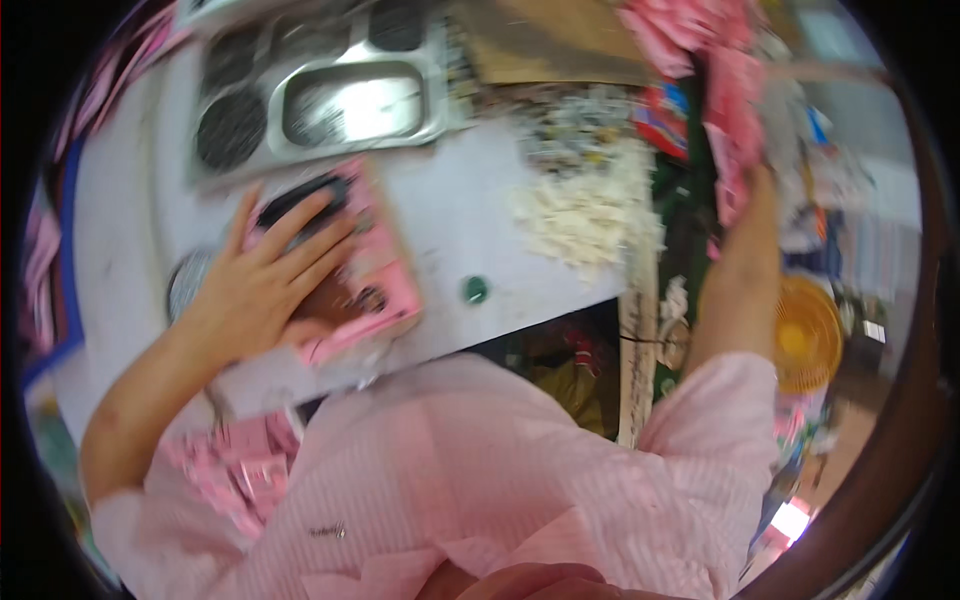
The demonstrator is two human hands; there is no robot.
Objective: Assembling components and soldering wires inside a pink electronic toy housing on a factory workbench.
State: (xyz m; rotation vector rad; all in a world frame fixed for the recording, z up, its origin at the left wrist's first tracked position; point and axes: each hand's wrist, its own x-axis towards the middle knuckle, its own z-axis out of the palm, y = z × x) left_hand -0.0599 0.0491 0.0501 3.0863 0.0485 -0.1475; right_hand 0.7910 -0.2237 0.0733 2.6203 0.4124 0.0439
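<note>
My left hand (265, 275) lies with its fingers spread over a pink shallow box-like piece (385, 285) at the table's near edge. Under the fingers is a dark, rounded object (298, 205), partly covered by them. Stretched far to the right, my right forearm (740, 270) ends at a heap of pink pieces (735, 110). The fingers of my right hand are hidden or smeared there, so their grip does not show. A small green round piece (475, 290) sits on the white tabletop between the two arms.
A metal compartment tray (435, 105) stands at the back left. Piles of cream pieces (590, 220) and small grey parts (575, 125) lie near a brown cardboard sheet (550, 40). A yellow basket (805, 335) is low on the right; pink packets (240, 465) lie below the left forearm.
</note>
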